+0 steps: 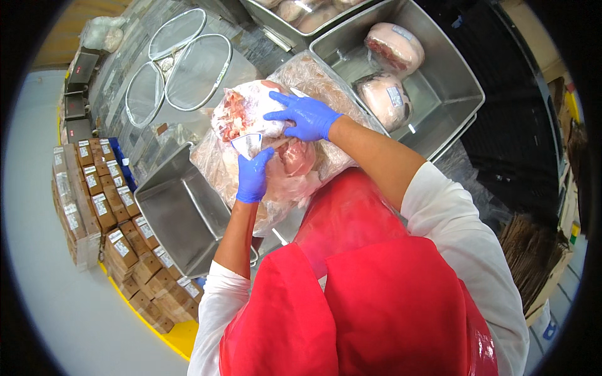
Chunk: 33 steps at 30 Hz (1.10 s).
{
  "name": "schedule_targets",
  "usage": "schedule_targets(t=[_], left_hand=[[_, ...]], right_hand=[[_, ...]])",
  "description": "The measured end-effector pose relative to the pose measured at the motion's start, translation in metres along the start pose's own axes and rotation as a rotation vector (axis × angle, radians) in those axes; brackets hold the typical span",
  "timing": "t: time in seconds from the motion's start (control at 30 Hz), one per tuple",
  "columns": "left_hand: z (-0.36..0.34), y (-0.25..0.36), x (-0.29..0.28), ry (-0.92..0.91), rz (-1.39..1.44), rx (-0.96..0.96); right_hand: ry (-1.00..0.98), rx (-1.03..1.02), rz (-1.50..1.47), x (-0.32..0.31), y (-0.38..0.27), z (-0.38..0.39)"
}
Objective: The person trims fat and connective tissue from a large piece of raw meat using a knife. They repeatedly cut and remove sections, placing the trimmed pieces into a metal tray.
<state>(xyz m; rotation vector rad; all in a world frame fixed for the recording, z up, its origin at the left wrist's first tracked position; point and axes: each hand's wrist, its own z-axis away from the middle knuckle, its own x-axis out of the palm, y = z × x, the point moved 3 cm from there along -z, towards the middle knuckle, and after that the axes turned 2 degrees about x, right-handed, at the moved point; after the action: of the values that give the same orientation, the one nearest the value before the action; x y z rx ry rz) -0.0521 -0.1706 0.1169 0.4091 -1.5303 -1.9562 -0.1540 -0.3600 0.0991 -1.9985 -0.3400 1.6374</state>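
A large pale cut of raw meat (244, 116) with a red, bony patch lies in front of me, on a clear plastic bag with more pink meat (296, 156) beside it. My left hand (253, 178), in a blue glove, is closed at the near side of the cut. A white label with a blue edge (247, 145) sticks up between its thumb and fingers. My right hand (307, 117), also blue-gloved, rests on the cut's right side with its fingers spread. The wrinkled bag (313, 78) hides the surface beneath.
To the right, a deep metal tub (439, 103) holds two wrapped, labelled meat pieces (394, 49). Another metal tub (182, 200) stands at left, near stacked cardboard boxes (116, 200). Three hoops with clear bags (199, 72) stand far left. More meat lies in a tub (307, 15) at the top.
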Motion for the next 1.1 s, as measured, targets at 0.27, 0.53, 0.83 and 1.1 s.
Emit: schedule_targets(t=[0.27,0.53,0.83,1.1], left_hand=[[0.001,0.001,-0.010,-0.160,-0.125,0.071],[-0.005,0.013,0.021,-0.337,-0.463,0.381],[-0.025,-0.003,0.033,0.041,0.157,0.040],[-0.041,-0.014,0.019,0.013,0.575,-0.288]], right_hand=[[-0.144,0.109,0.016,-0.005,-0.012,-0.005],[-0.112,0.160,0.019,-0.005,-0.010,0.000],[-0.245,0.134,0.077,-0.007,-0.010,-0.017],[-0.384,0.261,0.152,-0.026,-0.025,-0.016]])
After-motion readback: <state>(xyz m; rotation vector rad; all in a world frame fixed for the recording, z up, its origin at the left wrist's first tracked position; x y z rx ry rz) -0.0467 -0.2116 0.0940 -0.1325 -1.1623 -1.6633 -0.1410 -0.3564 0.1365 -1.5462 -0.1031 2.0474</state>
